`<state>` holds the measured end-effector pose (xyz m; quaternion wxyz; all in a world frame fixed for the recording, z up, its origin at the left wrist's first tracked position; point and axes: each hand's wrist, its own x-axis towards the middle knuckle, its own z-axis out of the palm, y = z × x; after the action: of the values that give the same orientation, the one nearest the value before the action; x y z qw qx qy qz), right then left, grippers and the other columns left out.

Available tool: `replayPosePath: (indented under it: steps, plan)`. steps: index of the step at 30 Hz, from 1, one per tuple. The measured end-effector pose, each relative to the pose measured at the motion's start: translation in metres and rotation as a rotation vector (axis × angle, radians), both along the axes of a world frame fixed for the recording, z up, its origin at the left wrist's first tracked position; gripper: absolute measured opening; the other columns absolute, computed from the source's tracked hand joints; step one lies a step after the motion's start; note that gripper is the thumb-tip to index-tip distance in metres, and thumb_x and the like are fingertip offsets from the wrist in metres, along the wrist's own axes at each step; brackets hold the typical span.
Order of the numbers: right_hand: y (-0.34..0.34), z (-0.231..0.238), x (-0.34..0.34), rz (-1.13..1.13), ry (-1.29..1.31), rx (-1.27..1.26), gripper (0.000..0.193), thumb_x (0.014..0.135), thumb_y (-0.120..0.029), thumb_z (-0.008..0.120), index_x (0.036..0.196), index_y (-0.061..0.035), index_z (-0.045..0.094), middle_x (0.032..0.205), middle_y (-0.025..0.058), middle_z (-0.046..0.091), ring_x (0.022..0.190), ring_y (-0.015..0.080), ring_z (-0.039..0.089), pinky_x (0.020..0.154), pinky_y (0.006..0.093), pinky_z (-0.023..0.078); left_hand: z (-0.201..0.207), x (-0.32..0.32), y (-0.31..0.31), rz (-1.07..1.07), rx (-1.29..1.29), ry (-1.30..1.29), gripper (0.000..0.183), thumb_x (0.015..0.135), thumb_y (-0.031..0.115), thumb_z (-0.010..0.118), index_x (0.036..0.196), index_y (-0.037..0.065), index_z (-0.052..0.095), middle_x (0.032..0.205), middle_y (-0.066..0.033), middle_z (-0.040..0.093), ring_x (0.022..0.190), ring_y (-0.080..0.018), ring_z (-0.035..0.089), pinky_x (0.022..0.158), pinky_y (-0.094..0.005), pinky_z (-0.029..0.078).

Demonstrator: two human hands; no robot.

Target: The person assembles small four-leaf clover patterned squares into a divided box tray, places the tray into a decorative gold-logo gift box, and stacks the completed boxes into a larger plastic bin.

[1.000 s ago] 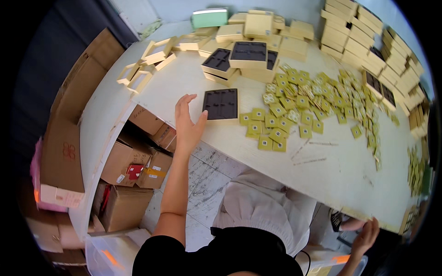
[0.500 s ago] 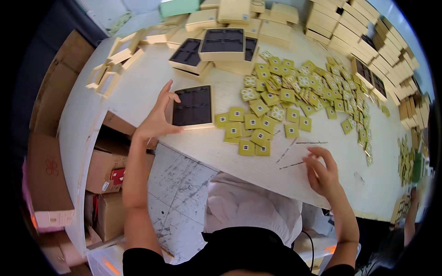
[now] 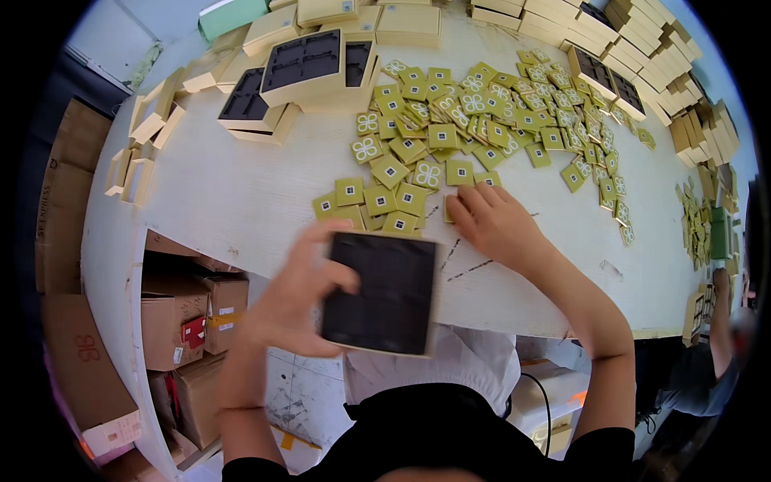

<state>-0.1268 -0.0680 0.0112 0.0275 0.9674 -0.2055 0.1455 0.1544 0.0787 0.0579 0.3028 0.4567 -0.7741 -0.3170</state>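
Note:
My left hand (image 3: 291,301) grips a shallow cream box (image 3: 432,301) by its left side, thumb and fingers around the edge. The box is raised over the table's front edge, its black insert (image 3: 381,293) facing up and slightly blurred. At the front of a heap of green square packets (image 3: 389,171), my right hand (image 3: 496,223) is closed with its fingertips down on one packet (image 3: 448,210). Only that packet's left edge shows; the fingers cover the rest. Some packets show a dark-and-white square mark, others a white clover-like pattern.
Cream boxes with black inserts (image 3: 301,64) stand stacked at the back left, beside empty box frames (image 3: 152,108). More boxes (image 3: 594,36) are piled at the back right. Cardboard cartons (image 3: 173,325) fill the shelf below. Another person's arm (image 3: 720,317) reaches in at far right.
My left hand has taken hold of the cream box and lifted it off the table toward me. My right hand has moved left and forward onto a green packet. The view has shifted.

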Motion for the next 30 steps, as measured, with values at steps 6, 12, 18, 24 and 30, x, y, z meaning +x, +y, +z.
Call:
replayPosePath:
  steps: [6, 12, 18, 24, 30]
  plan:
    - [-0.027, 0.003, -0.032, -0.076, -0.309, 0.22, 0.026, 0.081, -0.001, 0.056, 0.106, -0.003, 0.061, 0.083, 0.0104, 0.058, 0.079, 0.0234, 0.061, 0.067, 0.0342, 0.05, -0.016, -0.108, -0.028, -0.054, -0.017, 0.113, 0.056, 0.053, 0.021, 0.082, 0.1, 0.011, 0.053, 0.138, -0.0218, 0.036, 0.125, -0.0442, 0.038, 0.102, -0.0486, 0.033]
    - [-0.005, 0.013, -0.061, -0.345, -0.415, 0.461, 0.031, 0.08, -0.001, 0.065, 0.111, -0.0055, 0.059, 0.09, 0.0143, 0.059, 0.076, 0.0284, 0.062, 0.067, 0.0363, 0.051, -0.048, -0.142, -0.031, -0.007, -0.12, -0.02, 0.054, 0.057, 0.023, 0.085, 0.101, 0.011, 0.055, 0.143, -0.025, 0.031, 0.13, -0.0434, 0.035, 0.105, -0.0462, 0.032]
    - [-0.011, 0.014, -0.058, -0.424, -0.205, 0.602, 0.042, 0.071, -0.014, 0.077, 0.106, -0.004, 0.057, 0.098, 0.0161, 0.057, 0.08, 0.0307, 0.062, 0.071, 0.0391, 0.05, -0.05, -0.138, -0.031, -0.064, -0.085, 0.03, 0.064, 0.056, 0.024, 0.085, 0.11, 0.011, 0.054, 0.144, -0.0257, 0.028, 0.13, -0.0448, 0.034, 0.106, -0.0506, 0.031]
    - [-0.031, 0.024, -0.052, -0.376, 0.059, 0.832, 0.035, 0.072, -0.017, 0.076, 0.097, -0.0013, 0.056, 0.097, 0.016, 0.054, 0.087, 0.0321, 0.058, 0.074, 0.0383, 0.048, -0.05, -0.136, -0.03, -0.006, -0.054, 0.001, 0.072, 0.054, 0.027, 0.086, 0.115, 0.011, 0.053, 0.146, -0.0262, 0.026, 0.128, -0.0454, 0.036, 0.105, -0.0475, 0.034]
    - [-0.027, 0.026, -0.066, -0.241, -0.024, 0.707, 0.017, 0.083, -0.014, 0.065, 0.092, -0.0007, 0.058, 0.094, 0.0159, 0.053, 0.086, 0.0346, 0.055, 0.075, 0.0394, 0.046, -0.046, -0.13, -0.023, 0.027, -0.059, -0.003, 0.08, 0.058, 0.032, 0.085, 0.125, 0.01, 0.046, 0.145, -0.0262, 0.027, 0.127, -0.0442, 0.038, 0.105, -0.0468, 0.036]
